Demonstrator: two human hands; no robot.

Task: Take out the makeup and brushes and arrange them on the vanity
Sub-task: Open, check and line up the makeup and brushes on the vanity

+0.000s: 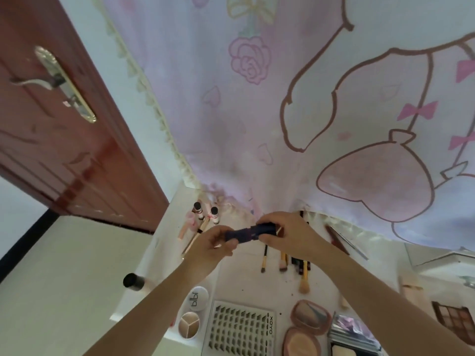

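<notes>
While both hands hold the dark blue lipstick tube up in the air over the vanity top, it could slip and drop. The left hand pinches one end and the right hand curls its fingers round the other end. I think the person may be pulling the cap off or pushing it on, but I cannot tell which. If the two parts come apart with a jerk, one part could fly out and land on the brushes lying right under the hands, at 6 o'clock from the tube. It could knock them out of their neat row. It could also roll off the left edge, where a black-capped bottle already lies close to the side.

The tube is small, dark and boxy, with a line near the middle where the two parts meet. It is held level, at 12 o'clock from the false-lash tray.

At 10 o'clock from the tube stand two small bottles with dark caps. At 7 o'clock from it sits a round white compact. At 5 o'clock lies an oval pink palette, and far out at 4 o'clock an eyeshadow palette.
</notes>
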